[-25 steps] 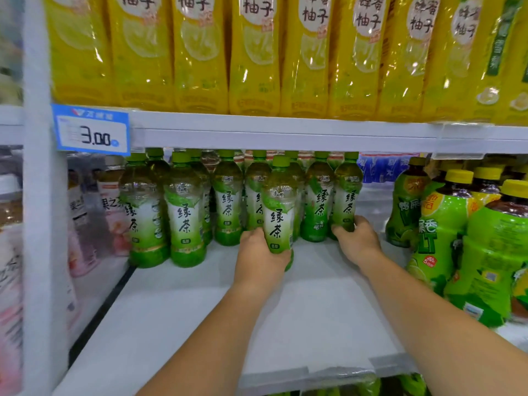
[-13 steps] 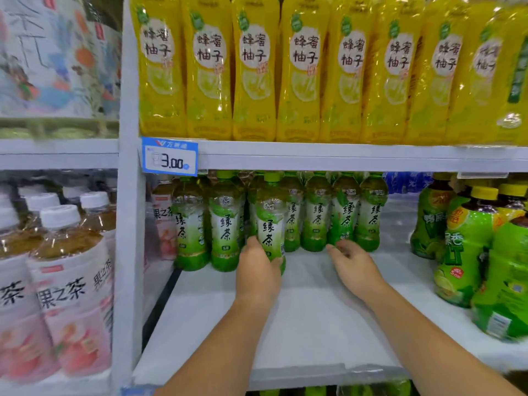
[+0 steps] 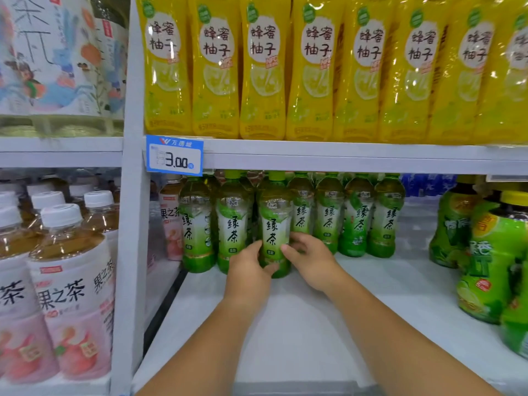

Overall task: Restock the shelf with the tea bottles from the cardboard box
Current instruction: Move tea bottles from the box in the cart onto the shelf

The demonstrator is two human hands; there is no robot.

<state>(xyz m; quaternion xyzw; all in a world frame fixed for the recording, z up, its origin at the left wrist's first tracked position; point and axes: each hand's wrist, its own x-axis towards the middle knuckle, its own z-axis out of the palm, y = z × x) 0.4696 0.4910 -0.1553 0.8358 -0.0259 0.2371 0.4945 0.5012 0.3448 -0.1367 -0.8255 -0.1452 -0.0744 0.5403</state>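
A green tea bottle [image 3: 274, 221] with a green cap stands upright on the white shelf [image 3: 314, 324], third from the left in the front row. My left hand [image 3: 248, 270] grips its lower left side. From the right, my right hand [image 3: 311, 261] holds it too, fingers curled round the base. Two more green tea bottles [image 3: 197, 224] stand to its left, and several others [image 3: 357, 218] line up to its right, further back. The cardboard box is out of view.
Bigger green bottles with yellow caps [image 3: 497, 252] crowd the shelf's right end. Yellow citrus drink bottles [image 3: 285, 67] fill the shelf above, over a blue price tag [image 3: 175, 155]. A white upright [image 3: 131, 224] separates a bay of white-capped peach tea bottles [image 3: 68, 281] on the left.
My right hand moved left from the back row bottles onto the bottle my left hand holds. That bottle sits closer to the left pair. The view shifted left.
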